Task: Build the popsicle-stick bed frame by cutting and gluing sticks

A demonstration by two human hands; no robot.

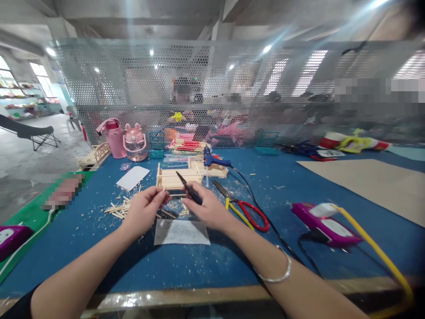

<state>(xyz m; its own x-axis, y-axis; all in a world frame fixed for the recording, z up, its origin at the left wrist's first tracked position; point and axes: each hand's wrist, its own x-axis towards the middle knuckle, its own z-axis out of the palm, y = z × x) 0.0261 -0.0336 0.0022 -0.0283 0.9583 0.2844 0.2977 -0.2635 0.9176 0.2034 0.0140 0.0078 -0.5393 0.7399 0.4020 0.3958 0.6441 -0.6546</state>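
Note:
My left hand (144, 206) is closed, its thumb and fingertips pinching a small pale piece whose exact form is too small to tell. My right hand (209, 206) is wrapped round a slim black pointed tool (189, 188), its tip directed up and to the left. Just beyond both hands stands a small model built of wooden sticks (177, 178). Loose cut sticks (117, 209) and crumbs lie beside my left hand. A translucent white sheet (182, 232) rests on the blue tabletop between my forearms.
Red-and-yellow-handled shears (254, 216) lie right of my right hand. Behind them is a blue glue gun (212, 160) with a trailing cord. A purple power strip (327, 225) sits at the right; pink bottles (115, 138) stand at the back left before a perforated screen (133, 88).

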